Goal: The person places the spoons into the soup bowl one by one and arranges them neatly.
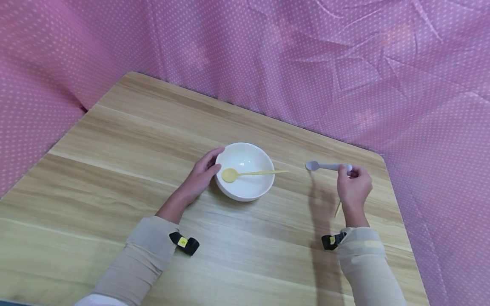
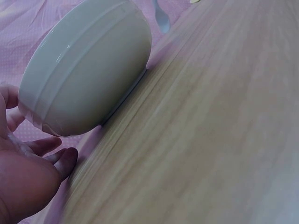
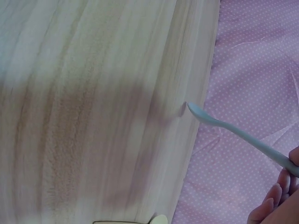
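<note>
A white bowl (image 1: 245, 193) stands on the table, and a yellow spoon (image 1: 230, 175) lies in it with its handle across the right rim. My left hand (image 1: 199, 174) holds the bowl's left side, thumb at the rim; the left wrist view shows its fingers by the outer wall. To the right, my right hand (image 1: 355, 187) pinches a pale grey-blue spoon (image 1: 325, 166) by its handle end, the spoon's head pointing left. In the right wrist view this spoon (image 3: 243, 135) is held above the table.
A thin yellow handle (image 1: 337, 209) shows beside my right wrist, partly hidden by the hand; a small yellow spoon head (image 3: 159, 219) appears at the right wrist view's lower edge. The wooden table (image 1: 115, 170) is bordered by pink dotted cloth (image 1: 229, 51).
</note>
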Motion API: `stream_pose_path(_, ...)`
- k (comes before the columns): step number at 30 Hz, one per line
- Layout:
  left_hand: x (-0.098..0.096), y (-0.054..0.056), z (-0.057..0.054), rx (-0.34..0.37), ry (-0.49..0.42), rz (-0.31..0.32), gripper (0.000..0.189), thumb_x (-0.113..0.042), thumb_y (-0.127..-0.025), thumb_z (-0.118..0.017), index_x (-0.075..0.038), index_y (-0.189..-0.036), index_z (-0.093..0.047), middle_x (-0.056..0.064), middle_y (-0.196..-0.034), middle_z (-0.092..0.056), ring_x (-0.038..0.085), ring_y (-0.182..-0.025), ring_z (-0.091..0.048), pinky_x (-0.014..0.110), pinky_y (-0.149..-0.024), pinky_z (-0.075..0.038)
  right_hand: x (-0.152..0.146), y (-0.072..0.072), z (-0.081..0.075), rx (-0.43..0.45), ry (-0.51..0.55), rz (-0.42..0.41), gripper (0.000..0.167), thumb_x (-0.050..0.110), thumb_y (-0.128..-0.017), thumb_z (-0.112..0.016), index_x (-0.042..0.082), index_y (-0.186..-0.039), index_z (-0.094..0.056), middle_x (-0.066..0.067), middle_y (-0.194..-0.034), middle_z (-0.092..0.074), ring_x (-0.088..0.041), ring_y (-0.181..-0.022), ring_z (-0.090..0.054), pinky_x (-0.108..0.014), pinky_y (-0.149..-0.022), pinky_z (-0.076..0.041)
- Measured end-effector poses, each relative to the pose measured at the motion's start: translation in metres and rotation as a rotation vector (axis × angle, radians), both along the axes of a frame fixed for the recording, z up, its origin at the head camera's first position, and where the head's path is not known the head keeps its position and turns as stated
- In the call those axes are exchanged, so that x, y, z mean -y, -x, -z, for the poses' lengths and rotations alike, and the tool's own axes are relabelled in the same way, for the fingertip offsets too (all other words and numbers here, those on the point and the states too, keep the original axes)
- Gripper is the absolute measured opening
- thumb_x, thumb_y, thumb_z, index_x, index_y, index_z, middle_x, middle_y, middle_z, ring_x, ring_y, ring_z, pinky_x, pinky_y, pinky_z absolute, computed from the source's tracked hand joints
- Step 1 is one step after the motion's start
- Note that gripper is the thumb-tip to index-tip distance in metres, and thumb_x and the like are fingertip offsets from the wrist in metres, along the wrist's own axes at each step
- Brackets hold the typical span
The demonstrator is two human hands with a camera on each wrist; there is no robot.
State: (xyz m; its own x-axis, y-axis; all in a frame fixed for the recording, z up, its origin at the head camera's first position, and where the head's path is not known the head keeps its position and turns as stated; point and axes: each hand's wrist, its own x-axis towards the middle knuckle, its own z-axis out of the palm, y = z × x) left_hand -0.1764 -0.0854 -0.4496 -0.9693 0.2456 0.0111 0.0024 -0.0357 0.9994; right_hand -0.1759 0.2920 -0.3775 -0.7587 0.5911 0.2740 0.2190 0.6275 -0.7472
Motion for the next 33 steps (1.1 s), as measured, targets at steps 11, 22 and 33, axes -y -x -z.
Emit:
stream_pose_path(11,0.000,-0.001,-0.001,0.009,0.014,0.007,0.047,-0.014,-0.099,-0.042,-0.019,-0.146,-0.034,0.002,-0.152,-0.030,0.016,-0.141,-0.024,0.036,-0.117,-0.020,0.004,-0.002,-0.012,-0.047,0.021,-0.012,0.031,0.025,-0.086,-0.058,-0.001,-0.100,-0.066,0.010,-0.070,-0.050,0.000,-0.063,-0.047,-0.012,-0.057,-0.041)
stream_pose_path(22,0.000,0.000,-0.001,0.018,0.021,0.008,0.047,-0.015,-0.099,-0.041,-0.021,-0.146,-0.034,0.001,-0.153,-0.028,0.015,-0.142,-0.023,0.035,-0.117,-0.019,0.019,-0.006,-0.031,-0.142,0.040,-0.054,0.022,0.023,-0.086,-0.059,0.003,-0.093,-0.064,0.008,-0.072,-0.051,-0.003,-0.065,-0.047,-0.013,-0.059,-0.041)
stream_pose_path(33,0.000,0.000,0.000,0.007,0.008,0.006,0.047,-0.014,-0.099,-0.042,-0.020,-0.145,-0.035,0.002,-0.152,-0.029,0.016,-0.141,-0.024,0.035,-0.117,-0.019,0.032,-0.008,-0.048,-0.204,0.116,-0.111,0.016,0.022,-0.086,-0.061,0.006,-0.088,-0.064,0.008,-0.071,-0.052,-0.004,-0.063,-0.048,-0.012,-0.054,-0.040)
